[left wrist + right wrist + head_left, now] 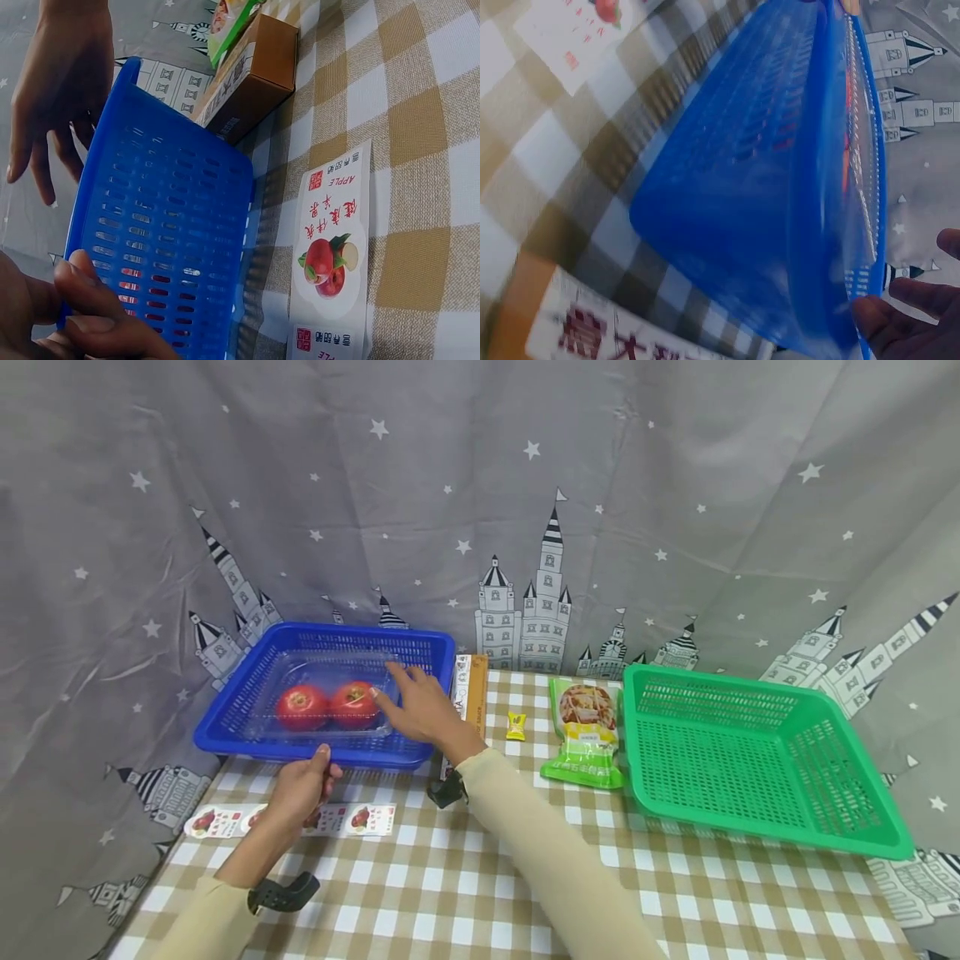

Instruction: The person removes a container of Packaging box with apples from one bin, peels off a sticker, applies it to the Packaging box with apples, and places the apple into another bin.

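Observation:
Two red apples point(303, 707) sit side by side in a clear plastic box point(281, 672) inside the blue basket point(213, 724). Whether the box has a lid on cannot be told. My left hand point(303, 785) is at the basket's front rim, its thumb and curled fingers pinching the rim in the left wrist view. Above the right end of the box, my right hand point(422, 706) reaches with fingers spread and relaxed. In the right wrist view, its fingertips point(874, 311) are close to the basket's rim; contact there is unclear.
A strip of apple labels point(367, 819) lies before the basket. Against its right side stands a brown-and-white sauce box point(477, 693). Farther right are a small yellow packet point(516, 725), a green food bag point(587, 735) and a green basket point(712, 777) on the checked cloth.

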The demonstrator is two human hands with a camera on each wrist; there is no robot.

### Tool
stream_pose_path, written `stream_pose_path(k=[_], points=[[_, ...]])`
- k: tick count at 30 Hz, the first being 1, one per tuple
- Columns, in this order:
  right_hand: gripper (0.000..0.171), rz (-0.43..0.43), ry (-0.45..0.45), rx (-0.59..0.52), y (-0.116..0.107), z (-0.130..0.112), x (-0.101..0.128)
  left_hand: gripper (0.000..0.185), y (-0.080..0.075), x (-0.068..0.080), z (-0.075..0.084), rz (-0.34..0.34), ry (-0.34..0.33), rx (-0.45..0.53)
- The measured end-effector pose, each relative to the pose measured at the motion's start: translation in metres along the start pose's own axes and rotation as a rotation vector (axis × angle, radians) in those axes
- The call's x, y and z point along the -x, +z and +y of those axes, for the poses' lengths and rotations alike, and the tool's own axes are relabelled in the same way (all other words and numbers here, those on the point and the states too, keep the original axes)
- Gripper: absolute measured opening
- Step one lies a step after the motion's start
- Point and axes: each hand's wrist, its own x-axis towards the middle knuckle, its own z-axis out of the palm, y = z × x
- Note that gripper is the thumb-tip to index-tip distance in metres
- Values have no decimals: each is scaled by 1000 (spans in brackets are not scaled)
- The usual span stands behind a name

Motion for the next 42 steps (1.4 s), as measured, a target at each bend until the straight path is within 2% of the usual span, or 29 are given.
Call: stream_pose_path(k=[5, 10, 19, 28, 36, 42], points=[[67, -26, 40, -50, 7, -3, -4, 54, 0, -1, -1, 2, 4, -11], [67, -34, 50, -61, 10, -7, -6, 55, 0, 0, -2, 11, 10, -47], [74, -63, 91, -86, 16, -16, -13, 55, -2, -1, -1, 1, 15, -46], [66, -71, 172, -174, 30, -22, -16, 53, -2, 0, -3, -4, 23, -29], [57, -35, 292, -485, 34, -21, -18, 54, -2, -1, -4, 3, 37, -26], [53, 65, 359, -588, 41, -22, -18, 51, -2, -1, -4, -11, 35, -13]])
